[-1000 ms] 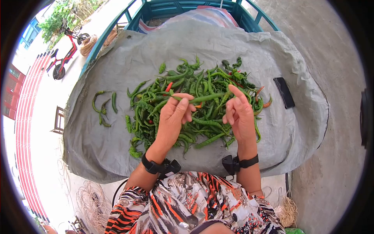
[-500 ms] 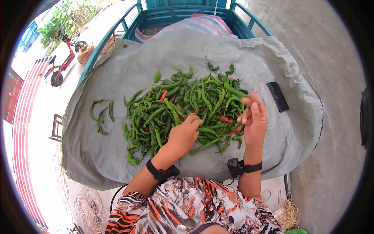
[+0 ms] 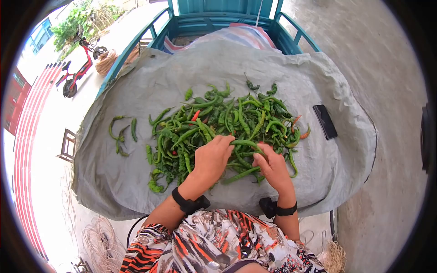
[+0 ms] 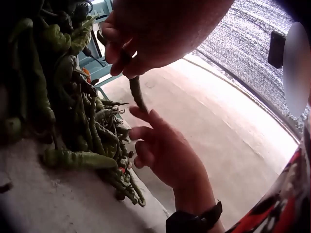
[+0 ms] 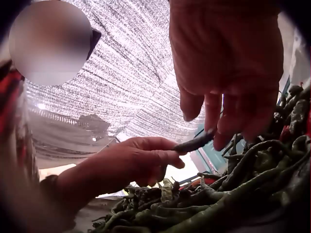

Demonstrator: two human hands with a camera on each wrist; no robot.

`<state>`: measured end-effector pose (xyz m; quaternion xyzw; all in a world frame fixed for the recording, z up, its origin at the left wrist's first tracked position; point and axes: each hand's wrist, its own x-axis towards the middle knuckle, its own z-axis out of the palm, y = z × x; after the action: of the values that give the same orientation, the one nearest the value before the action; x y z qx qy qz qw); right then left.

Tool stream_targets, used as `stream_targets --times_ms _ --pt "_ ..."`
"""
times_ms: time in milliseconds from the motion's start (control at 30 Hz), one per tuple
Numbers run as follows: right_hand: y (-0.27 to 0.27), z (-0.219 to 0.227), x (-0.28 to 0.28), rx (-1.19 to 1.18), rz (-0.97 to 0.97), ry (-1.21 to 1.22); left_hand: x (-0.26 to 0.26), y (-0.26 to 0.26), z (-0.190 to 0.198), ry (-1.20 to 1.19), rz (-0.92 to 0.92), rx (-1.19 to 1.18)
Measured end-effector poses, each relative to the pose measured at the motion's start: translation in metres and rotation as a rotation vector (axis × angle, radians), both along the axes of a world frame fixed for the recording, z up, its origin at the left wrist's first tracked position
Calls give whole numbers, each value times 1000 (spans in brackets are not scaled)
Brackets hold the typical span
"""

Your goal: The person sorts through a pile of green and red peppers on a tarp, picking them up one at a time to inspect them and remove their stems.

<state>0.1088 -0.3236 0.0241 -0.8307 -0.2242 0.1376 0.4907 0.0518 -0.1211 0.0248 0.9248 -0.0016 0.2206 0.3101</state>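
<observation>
My left hand (image 3: 212,157) pinches one end of a curved green chili pepper (image 3: 246,143) over the near side of the pile. At the pepper's other end is my right hand (image 3: 274,169), its thumb and forefinger around the tip. The left wrist view shows the same pepper (image 4: 137,92) bridging both hands, with the right hand (image 4: 167,153) below it. From the right wrist, the left thumb and forefinger grip the pepper (image 5: 194,142) close over the heap. Beneath lies a broad pile of green chili peppers (image 3: 182,129), with a few red ones among them.
A grey sheet (image 3: 136,182) covers the bed of a blue cart (image 3: 218,20). Several peppers (image 3: 119,134) lie apart on the left. A black phone (image 3: 325,122) rests on the right. A striped cloth (image 3: 246,35) is at the back; a red scooter (image 3: 82,68) stands beyond.
Half a second ago my right hand was over the pile's right side beside a blurred pepper; it has come down and left. My left hand now holds a pepper raised from the pile.
</observation>
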Motion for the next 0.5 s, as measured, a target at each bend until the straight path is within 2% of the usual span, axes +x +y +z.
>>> stream_targets --times_ms 33,233,333,500 --pt "0 0 0 -54 19 20 -1 1 1 9 10 -11" --pt "9 11 -7 126 -2 32 -7 10 2 91 -26 -8" --pt "10 7 -3 247 -38 26 -6 13 1 1 -87 -167" --pt "7 17 7 489 -107 114 7 37 28 33 39 -262"
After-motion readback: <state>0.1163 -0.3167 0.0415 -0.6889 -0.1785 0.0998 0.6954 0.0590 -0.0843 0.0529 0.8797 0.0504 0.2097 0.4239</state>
